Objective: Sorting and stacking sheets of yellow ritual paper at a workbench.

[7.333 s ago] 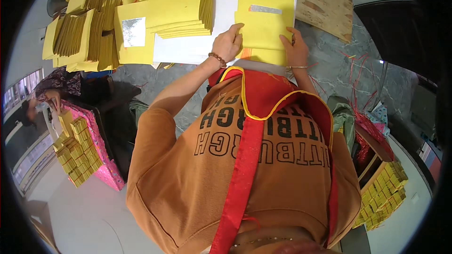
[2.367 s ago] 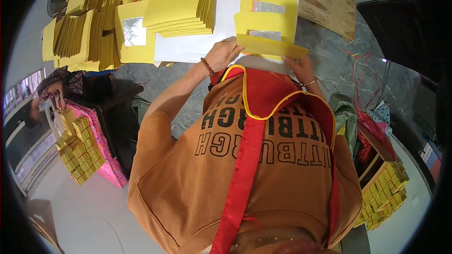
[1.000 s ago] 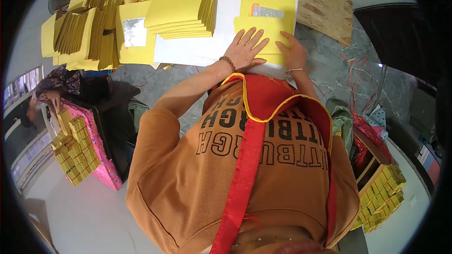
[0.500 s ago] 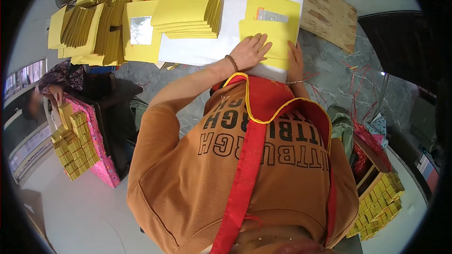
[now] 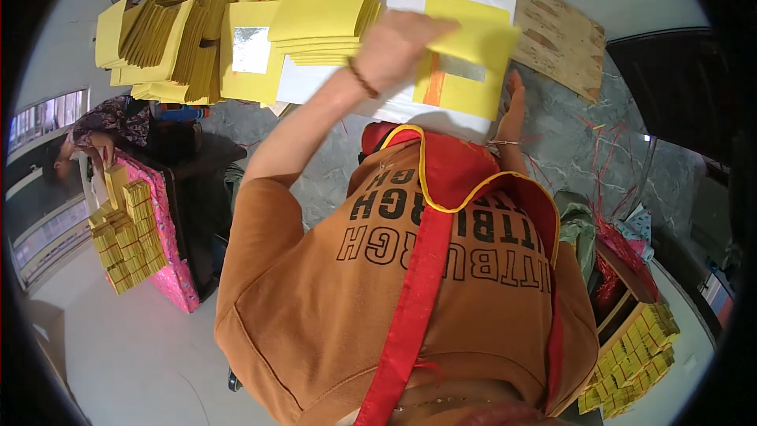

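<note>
Curling our left hand (image 5: 398,46) over the near right corner of the white bench (image 5: 307,88), we have its fingers at the left side of a yellow piece (image 5: 479,35). The hand is blurry: its grip looks narrow, but we cannot tell if it pinches the piece. That piece is at the near right corner of the bench, above more yellow paper (image 5: 471,98) that has a silver strip (image 5: 464,69) and an orange mark (image 5: 433,83). We cannot tell if the two are joined.

Our right hand (image 5: 511,110) is turned on its side by the right edge of the bench, near the papers. Its grip is loose and flat, with the fingers straight. We wear brown beads (image 5: 361,77) on our left wrist.

Near the middle of the bench is a stack of yellow folders (image 5: 319,12). A yellow sheet with a silver square (image 5: 251,50) lies toward the left end of the bench, and big yellow piles (image 5: 162,63) sit beyond it. A wooden board (image 5: 560,39) is to the right of the bench. Well to the left of the bench, a co-worker's hand (image 5: 104,146) is near small yellow bundles (image 5: 130,244).
</note>
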{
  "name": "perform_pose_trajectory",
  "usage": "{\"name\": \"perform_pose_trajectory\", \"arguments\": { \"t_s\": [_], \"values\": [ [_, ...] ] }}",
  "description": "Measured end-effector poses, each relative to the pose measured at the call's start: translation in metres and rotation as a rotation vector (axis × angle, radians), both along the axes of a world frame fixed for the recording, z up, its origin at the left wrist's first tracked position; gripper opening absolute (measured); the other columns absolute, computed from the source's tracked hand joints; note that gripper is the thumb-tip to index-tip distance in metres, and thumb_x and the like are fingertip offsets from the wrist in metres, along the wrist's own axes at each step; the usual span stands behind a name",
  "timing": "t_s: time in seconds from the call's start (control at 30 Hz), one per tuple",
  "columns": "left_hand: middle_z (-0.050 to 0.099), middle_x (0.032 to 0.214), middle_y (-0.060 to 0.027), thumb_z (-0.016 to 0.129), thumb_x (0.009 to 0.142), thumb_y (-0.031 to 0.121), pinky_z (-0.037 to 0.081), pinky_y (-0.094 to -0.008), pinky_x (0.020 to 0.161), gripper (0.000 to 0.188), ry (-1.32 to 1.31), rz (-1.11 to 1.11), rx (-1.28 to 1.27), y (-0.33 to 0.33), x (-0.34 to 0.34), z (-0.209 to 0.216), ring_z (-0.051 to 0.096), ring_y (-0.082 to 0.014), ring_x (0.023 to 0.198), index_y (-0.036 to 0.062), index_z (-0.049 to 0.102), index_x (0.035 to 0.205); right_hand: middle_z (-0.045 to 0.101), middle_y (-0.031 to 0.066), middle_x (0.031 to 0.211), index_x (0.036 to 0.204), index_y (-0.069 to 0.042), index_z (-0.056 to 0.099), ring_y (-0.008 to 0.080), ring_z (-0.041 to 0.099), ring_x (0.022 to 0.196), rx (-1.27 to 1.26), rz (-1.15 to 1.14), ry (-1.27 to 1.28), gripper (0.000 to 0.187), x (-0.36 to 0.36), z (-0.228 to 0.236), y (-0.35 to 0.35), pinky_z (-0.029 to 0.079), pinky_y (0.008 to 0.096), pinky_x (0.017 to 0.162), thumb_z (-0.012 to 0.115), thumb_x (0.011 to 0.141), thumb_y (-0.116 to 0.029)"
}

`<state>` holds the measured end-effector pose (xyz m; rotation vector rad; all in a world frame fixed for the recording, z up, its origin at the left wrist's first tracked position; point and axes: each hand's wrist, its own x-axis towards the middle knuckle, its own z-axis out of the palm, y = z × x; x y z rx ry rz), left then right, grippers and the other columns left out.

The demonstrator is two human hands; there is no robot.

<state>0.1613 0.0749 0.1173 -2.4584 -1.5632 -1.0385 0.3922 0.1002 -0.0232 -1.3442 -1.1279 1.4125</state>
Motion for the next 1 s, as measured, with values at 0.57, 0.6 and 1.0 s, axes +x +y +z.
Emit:
{"name": "perform_pose_trajectory", "arguments": {
  "t_s": [0.57,0.6,1.0],
  "values": [
    [0.052,0.117,0.0007,0.049,0.071,-0.002,0.037,-0.0364,0.085,0.057,0.441,0.492,-0.286,-0.064,-0.155,-0.045,0.048,-0.0213,0.104,0.0234,0.045,0.123,0.049,0.0154,0.115,0.114,-0.004,0.051,0.0281,0.046,0.108,0.450,0.212,-0.408,0.035,0.011,-0.017,0.011,0.034,0.0345,0.092,0.053,0.079,-0.012],
    [0.052,0.117,0.0007,0.049,0.071,-0.002,0.037,-0.0364,0.085,0.057,0.440,0.494,-0.288,-0.064,-0.155,-0.047,0.048,-0.0213,0.104,0.0234,0.045,0.123,0.049,0.0154,0.115,0.114,-0.004,0.051,0.0279,0.045,0.108,0.446,0.204,-0.412,0.035,0.010,-0.017,0.012,0.035,0.0346,0.092,0.053,0.080,-0.012],
    [0.026,0.139,-0.0060,0.052,0.069,0.000,0.027,-0.0444,0.099,0.075,0.526,0.422,-0.517,-0.070,-0.160,-0.074,0.030,-0.0285,0.123,0.0252,0.024,0.134,0.044,0.0152,0.120,0.115,-0.008,0.051,0.0295,0.043,0.110,0.471,0.236,-0.546,0.041,0.005,-0.012,0.016,0.035,0.0359,0.093,0.058,0.076,-0.016]
  ]
}}
